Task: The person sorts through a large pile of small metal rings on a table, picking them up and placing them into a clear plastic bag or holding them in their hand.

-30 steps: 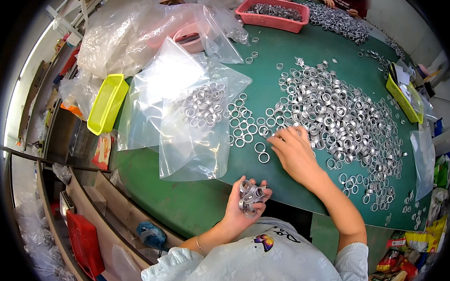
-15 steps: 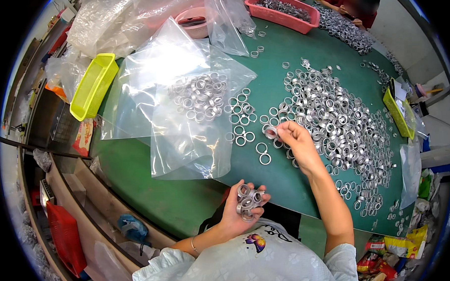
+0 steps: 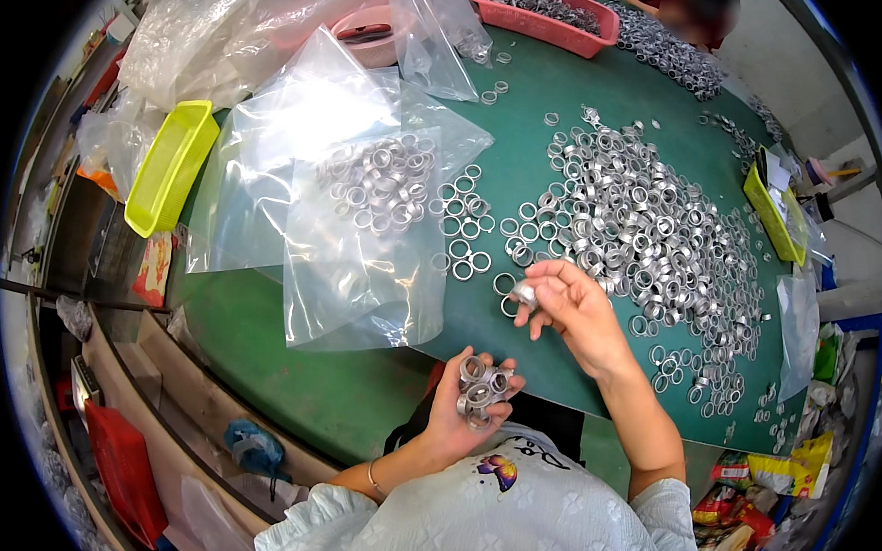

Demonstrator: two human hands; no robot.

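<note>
1. We see the left hand cupped, palm up, around a handful of rings, its fingers curled to stop them spilling.
2. The right hand, ahead of it and to its right, pinches a single ring between thumb and fingers, just above the tabletop.
3. Beyond the right hand and off to its right spreads the big pile of rings; a few loose rings lie ahead of both hands, next to a clear bag. More rings show through that bag, but we cannot tell whether they are inside or beneath it.
4. The rings look like grey metal, so we would expect each to be light, stiff and hard to break, though smooth enough to slip, and a full palm to weigh more.
5. We would grip one by its outer band, thumb opposite fingertip, or hook a finger through the hole.
6. We can make out no marking on the rings. Dark lettering sits on the shirt just below the hands, partly folded away, beside a butterfly print. The colourful packets, well right of the right hand, carry print too small for us to read.
</note>
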